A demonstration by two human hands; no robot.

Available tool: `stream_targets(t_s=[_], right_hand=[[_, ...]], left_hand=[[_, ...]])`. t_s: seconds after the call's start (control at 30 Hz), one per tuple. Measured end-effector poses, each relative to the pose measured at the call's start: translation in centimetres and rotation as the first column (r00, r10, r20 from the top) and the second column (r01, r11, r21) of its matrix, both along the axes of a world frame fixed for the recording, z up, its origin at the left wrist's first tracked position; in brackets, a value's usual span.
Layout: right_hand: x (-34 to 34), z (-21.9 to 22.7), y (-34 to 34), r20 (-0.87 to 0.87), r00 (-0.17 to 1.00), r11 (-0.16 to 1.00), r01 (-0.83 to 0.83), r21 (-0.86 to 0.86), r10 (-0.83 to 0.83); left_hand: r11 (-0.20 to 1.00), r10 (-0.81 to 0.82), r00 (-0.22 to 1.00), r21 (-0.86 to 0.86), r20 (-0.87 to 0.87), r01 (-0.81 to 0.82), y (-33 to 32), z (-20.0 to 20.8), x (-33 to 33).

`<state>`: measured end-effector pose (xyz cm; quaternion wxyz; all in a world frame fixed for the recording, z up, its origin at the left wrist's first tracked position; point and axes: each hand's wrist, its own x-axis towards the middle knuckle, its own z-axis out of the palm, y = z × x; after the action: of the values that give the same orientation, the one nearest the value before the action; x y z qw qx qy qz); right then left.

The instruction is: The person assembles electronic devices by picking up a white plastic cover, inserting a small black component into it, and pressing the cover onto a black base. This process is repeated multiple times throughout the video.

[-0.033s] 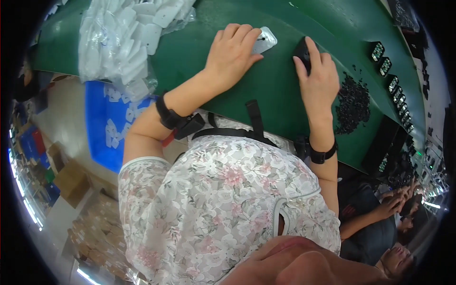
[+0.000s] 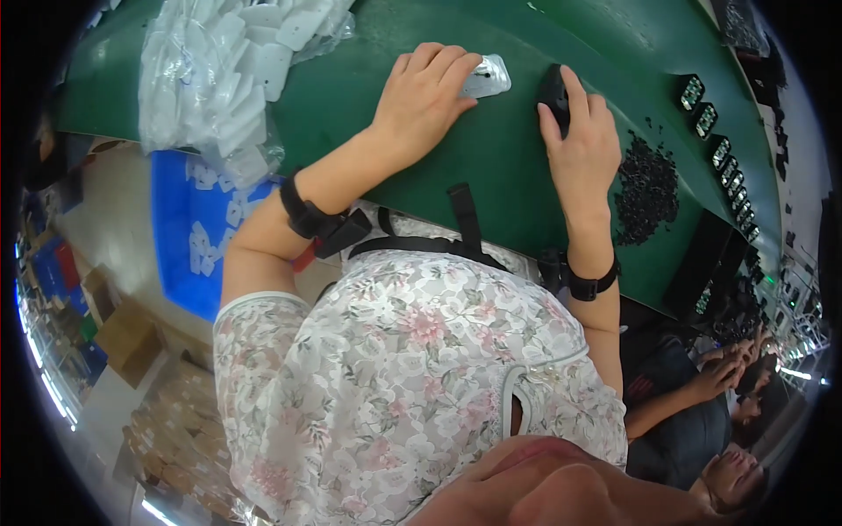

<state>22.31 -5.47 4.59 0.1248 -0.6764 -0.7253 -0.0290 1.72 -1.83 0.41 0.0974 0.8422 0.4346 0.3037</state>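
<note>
My left hand [image 2: 423, 98] rests over the green table with its fingers closed on the edge of a small, shiny, pale plate [image 2: 489, 77] that has a dark mark or slot in it. The fingers cover part of that plate. To its right, my right hand [image 2: 586, 140] grips a black rounded casing [image 2: 552, 95] between thumb and fingers. The casing sits upright or tilted, I cannot tell which, a short way from the plate. Beside my right hand lies a spread pile of small black parts [image 2: 647, 195].
Clear bags of white plates [image 2: 206, 83] lie at the far left of the green table [image 2: 351, 114]. Below them stands a blue bin [image 2: 175, 232] with white pieces. At right are a row of black units [image 2: 704, 120], a black box [image 2: 702, 259] and a co-worker's arm [image 2: 671, 414].
The pale plate in my left hand has turned slightly. The whole view has shifted a little, and both hands keep their holds.
</note>
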Motion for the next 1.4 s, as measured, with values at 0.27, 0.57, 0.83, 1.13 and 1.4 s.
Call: stream_targets(t_s=[0.27,0.57,0.83,1.13,1.4], right_hand=[[1.0,-1.1,0.5,-0.205,0.972,0.991,-0.092,0.098,0.11],[-1.6,0.4,1.6,-0.358,0.838,0.907,-0.415,0.069,0.411],[-2.7,0.8,1.3,-0.166,0.869,0.885,-0.461,0.07,0.466],[-3.7,1.6,0.9,-0.125,0.895,0.903,-0.425,0.059,0.429],[0.2,1.1,4.5,-0.953,0.295,0.903,-0.387,-0.185,-0.069]], left_hand=[[0.979,-0.144,0.972,-0.117,0.185,0.167,0.6,-1.0,-0.4],[0.94,-0.189,0.92,-0.208,0.343,0.27,0.2,-0.1,-1.8],[0.965,-0.232,0.969,-0.104,0.088,0.24,-0.6,0.4,-2.6],[0.975,-0.217,0.97,0.022,-0.108,0.22,-1.0,2.0,-3.0],[0.899,0.064,0.974,-0.437,0.218,0.039,1.4,2.5,-0.2]])
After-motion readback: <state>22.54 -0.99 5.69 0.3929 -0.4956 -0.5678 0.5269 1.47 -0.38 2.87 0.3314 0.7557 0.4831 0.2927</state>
